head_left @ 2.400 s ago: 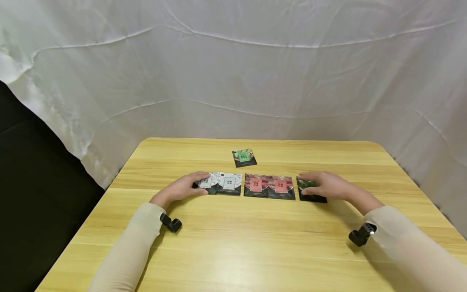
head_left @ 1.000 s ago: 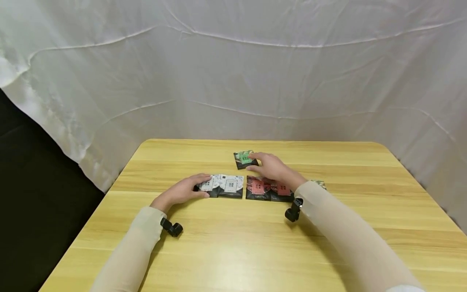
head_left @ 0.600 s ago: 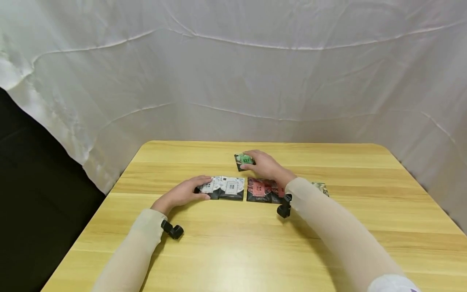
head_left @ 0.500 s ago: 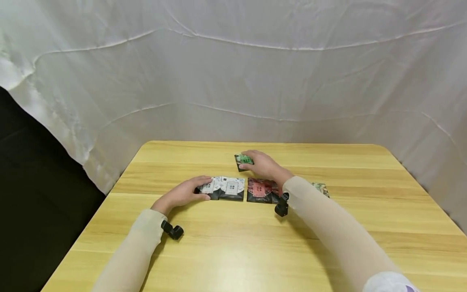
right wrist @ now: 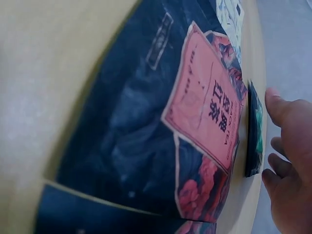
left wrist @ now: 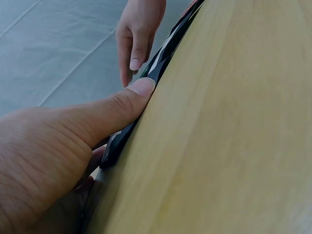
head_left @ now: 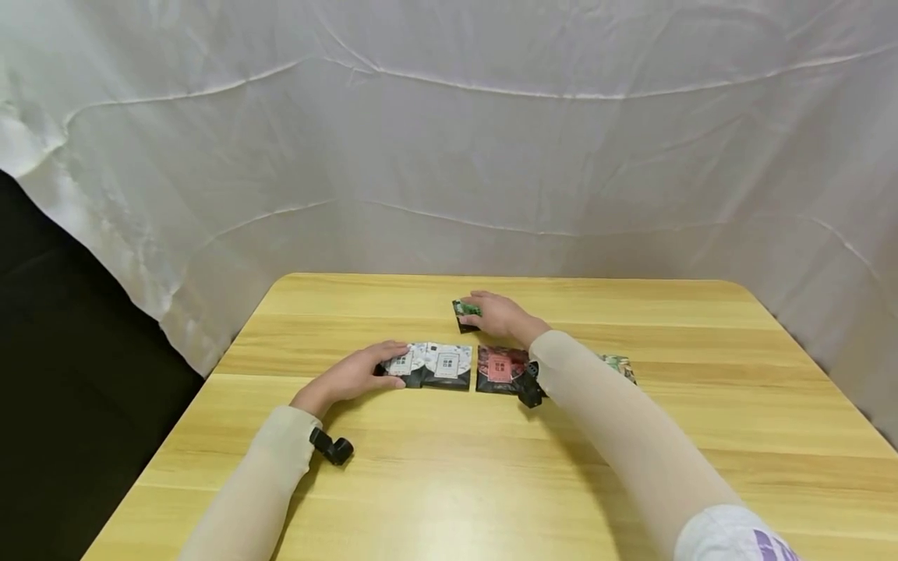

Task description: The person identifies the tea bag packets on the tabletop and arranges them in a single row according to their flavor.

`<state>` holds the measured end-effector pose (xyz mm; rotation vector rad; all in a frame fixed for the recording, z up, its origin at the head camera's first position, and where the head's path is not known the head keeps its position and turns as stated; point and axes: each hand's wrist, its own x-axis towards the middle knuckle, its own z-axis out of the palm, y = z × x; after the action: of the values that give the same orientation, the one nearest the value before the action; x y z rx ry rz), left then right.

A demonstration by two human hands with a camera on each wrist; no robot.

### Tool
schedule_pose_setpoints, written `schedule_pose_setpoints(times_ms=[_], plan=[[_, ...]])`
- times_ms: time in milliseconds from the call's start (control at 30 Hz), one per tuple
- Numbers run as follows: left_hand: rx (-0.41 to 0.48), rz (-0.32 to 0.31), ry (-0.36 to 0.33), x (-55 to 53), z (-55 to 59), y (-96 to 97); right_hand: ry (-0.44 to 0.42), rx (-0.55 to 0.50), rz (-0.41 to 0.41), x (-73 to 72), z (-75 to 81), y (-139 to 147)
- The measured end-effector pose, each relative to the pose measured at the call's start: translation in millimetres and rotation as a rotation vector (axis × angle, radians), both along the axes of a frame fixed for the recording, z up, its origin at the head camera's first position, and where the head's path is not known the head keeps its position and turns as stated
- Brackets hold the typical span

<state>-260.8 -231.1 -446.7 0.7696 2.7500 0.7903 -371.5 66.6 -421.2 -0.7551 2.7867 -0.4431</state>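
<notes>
Flat tea packets lie in a row on the wooden table. My left hand (head_left: pixel 351 375) holds the left white-and-black packet (head_left: pixel 404 360), thumb along its near edge and fingertips over its far side. A second white packet (head_left: pixel 447 363) adjoins it. Then comes a red-labelled tea packet (head_left: pixel 500 368); the other red one is mostly behind my right wrist. Beyond the row lies a green-labelled packet (head_left: pixel 464 310). Over its right part is my right hand (head_left: pixel 501 315), thumb and fingers spread; the right wrist view shows the hand (right wrist: pixel 292 146) beside the packet (right wrist: pixel 255 126), contact unclear.
One more green packet (head_left: pixel 620 366) at the row's right end is partly hidden by my right sleeve (head_left: pixel 617 413). A wooden table (head_left: pixel 421 467) bears everything. White cloth (head_left: pixel 449 156) hangs behind its far edge, and black fabric (head_left: pixel 70 374) is at the left.
My right hand has left the green packet at the row's right end and moved left and away, over the far green packet, covering more of it. My left hand has stayed put.
</notes>
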Motion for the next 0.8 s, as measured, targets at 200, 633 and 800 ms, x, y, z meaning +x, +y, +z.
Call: schedule_pose_setpoints(times_ms=[200, 633, 800], plan=[[0.001, -0.006, 0.007, -0.5, -1.7, 1.3, 0.018, 0.048, 0.049, -1.7, -0.8, 0.3], [0.001, 0.003, -0.006, -0.9, 1.4, 2.5, -0.003, 0.031, 0.037, -0.5, 2.3, 8.1], [0.002, -0.003, -0.010, -1.4, 2.9, 3.1, -0.006, 0.009, 0.031, 0.3, 2.0, 15.0]])
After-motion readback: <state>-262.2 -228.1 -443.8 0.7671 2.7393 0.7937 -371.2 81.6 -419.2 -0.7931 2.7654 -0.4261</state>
